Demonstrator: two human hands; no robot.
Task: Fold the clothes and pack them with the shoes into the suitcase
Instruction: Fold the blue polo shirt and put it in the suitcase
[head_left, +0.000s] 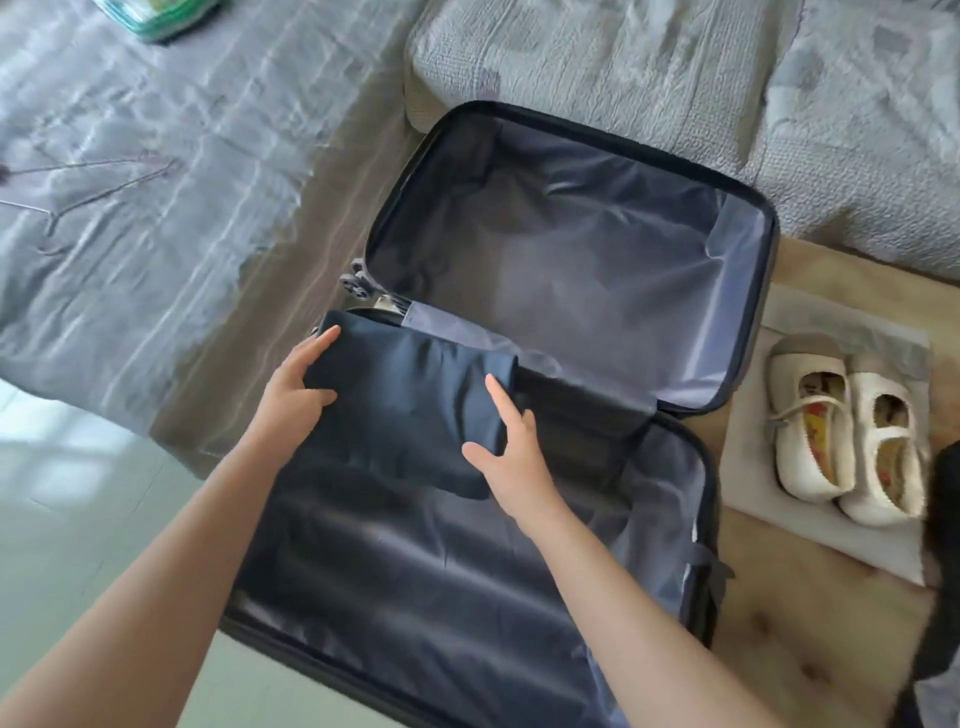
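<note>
A dark suitcase (748, 218) lies wide open on the floor, both halves lined with grey fabric. A folded dark navy garment (410, 405) sits at the far end of the near half, partly over the hinge. My left hand (298, 384) grips its left edge, thumb on top. My right hand (506, 441) grips its right edge, with thumb and index finger on the cloth. A pair of white strap shoes (847, 431) stands to the right of the suitcase on a pale sheet.
A bed with a grey quilt (130, 208) fills the left, with wire hangers (93, 182) lying on it. A grey-covered sofa or mattress (675, 78) runs behind the suitcase. A dark cloth (940, 571) shows at the right edge. A pale green package (156, 15) lies top left.
</note>
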